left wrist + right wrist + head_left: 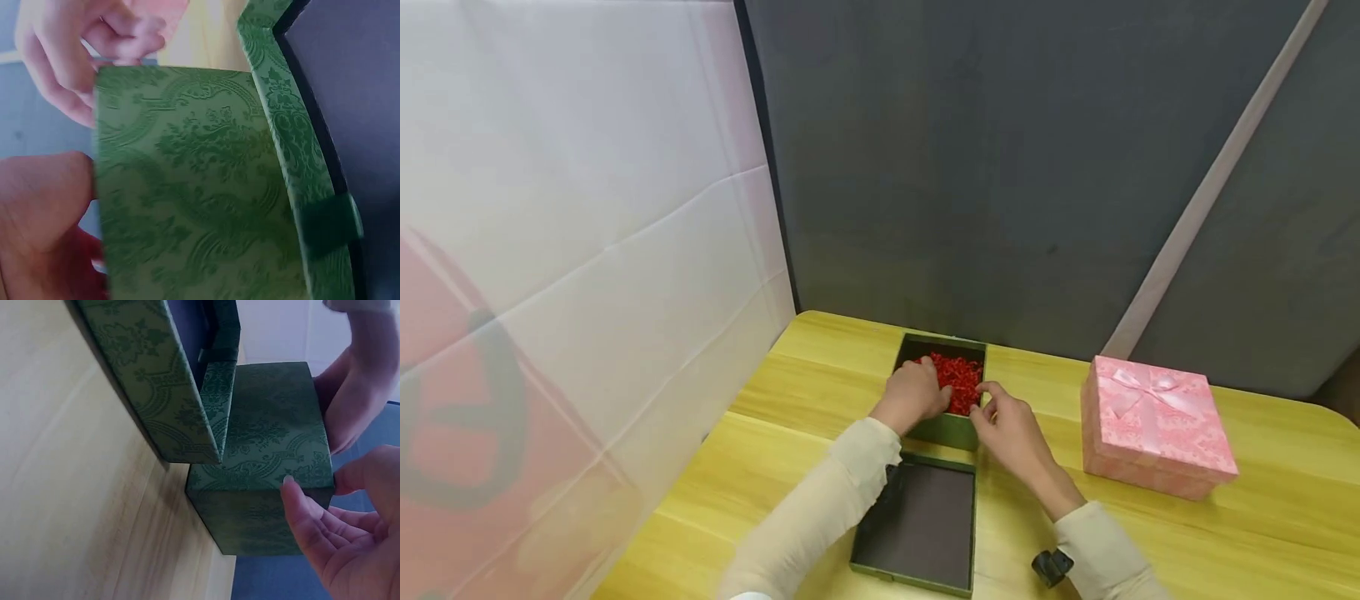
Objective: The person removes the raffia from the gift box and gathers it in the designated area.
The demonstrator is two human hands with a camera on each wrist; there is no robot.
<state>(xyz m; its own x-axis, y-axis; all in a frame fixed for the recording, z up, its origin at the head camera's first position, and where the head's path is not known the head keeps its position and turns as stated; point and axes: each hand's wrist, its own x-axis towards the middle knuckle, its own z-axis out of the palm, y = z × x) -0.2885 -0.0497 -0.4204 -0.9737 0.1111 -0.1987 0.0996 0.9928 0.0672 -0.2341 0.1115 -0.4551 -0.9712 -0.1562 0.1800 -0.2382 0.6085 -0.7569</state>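
A green box (947,432) with an embossed pattern stands on the table, filled with red shredded paper (958,379). My left hand (915,390) reaches over its left side into the paper, with the fingertips hidden. In the left wrist view, the thumb (47,194) lies at the box's top edge. At the front right corner, my right hand (1006,425) grips the box rim between thumb and fingers, seen close in the right wrist view. The green lid (917,525) lies just in front of the box, its dark inside facing up.
A pink gift box (1157,417) with a ribbon bow sits to the right on the yellow wooden table (760,467). A grey curtain (1000,167) hangs behind the table, and a white cloth (625,183) hangs along the left side.
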